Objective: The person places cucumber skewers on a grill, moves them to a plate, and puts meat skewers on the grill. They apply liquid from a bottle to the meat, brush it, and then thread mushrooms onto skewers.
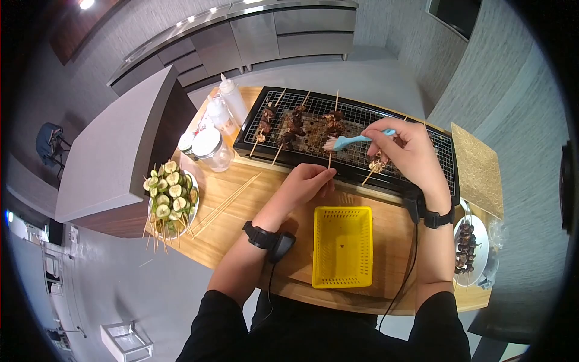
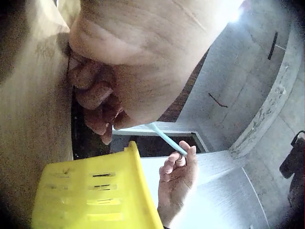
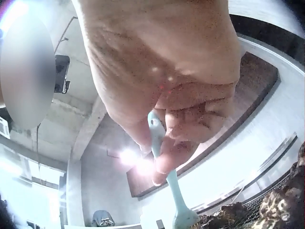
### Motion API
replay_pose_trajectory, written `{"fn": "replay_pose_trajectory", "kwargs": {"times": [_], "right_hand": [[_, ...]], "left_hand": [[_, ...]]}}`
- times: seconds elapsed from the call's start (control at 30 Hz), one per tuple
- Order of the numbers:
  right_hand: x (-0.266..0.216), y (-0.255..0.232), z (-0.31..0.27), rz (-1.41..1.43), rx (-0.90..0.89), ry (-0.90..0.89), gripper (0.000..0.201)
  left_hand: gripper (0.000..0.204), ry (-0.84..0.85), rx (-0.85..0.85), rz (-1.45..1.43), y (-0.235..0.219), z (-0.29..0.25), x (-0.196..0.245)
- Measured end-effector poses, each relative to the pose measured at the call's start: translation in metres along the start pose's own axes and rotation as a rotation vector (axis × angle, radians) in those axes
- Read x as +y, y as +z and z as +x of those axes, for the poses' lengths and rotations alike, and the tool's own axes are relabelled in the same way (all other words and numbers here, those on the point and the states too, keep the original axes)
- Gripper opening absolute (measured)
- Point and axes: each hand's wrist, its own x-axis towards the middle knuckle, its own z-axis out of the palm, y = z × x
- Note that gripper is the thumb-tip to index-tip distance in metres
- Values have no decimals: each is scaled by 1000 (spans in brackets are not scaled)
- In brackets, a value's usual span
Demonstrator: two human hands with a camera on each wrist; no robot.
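Note:
My right hand (image 1: 413,151) holds the handle of a light blue basting brush (image 1: 356,139) between thumb and fingers. Its bristles are at the lower end of a browned meat skewer (image 1: 333,123) on the black grill (image 1: 374,113). At the grill's near edge, thumb and forefinger of my left hand (image 1: 304,184) pinch that skewer's stick end (image 1: 330,159). Two more meat skewers lie to the left on the wire grate, and another skewer (image 1: 377,165) is partly covered by my right hand. In the right wrist view the brush handle (image 3: 175,191) runs down from the fingers.
A yellow basket (image 1: 342,265) stands in front of me. To the left are loose bamboo sticks (image 1: 229,202), skewered green vegetable slices (image 1: 174,192), a jar (image 1: 212,151) and squeeze bottles (image 1: 232,99). At right are a gold board (image 1: 479,169) and a white plate (image 1: 480,253) with dark skewers.

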Motion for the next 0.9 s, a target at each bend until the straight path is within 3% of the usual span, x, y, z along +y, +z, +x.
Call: {"fn": "replay_pose_trajectory", "kwargs": {"times": [0.1,0.2,0.3,0.4,0.5,0.6,0.8,0.9], "right_hand": [[-4,-3,-1,-94,-153,13,13],[-9,-1,-1,-91,-153,34,13],[2,5,0,4,-24,-50,13],[2,-1,1,-80,-103,-16,15],[1,1,5,97,60,17,15],[2,0,7,6,29,57,17],[21,1,15,85,155,1,19],[26,3,15,96,100,49,20]], "left_hand": [[42,3,-5,3,0,-1,2],[42,19,-6,3,0,-1,1],[42,25,-4,-7,0,0,-1],[43,22,-4,9,0,-1,1],[44,19,1,27,1,-5,9],[44,13,5,33,1,-5,10],[44,10,8,35,1,-4,8],[44,19,6,30,1,-2,4]]}}
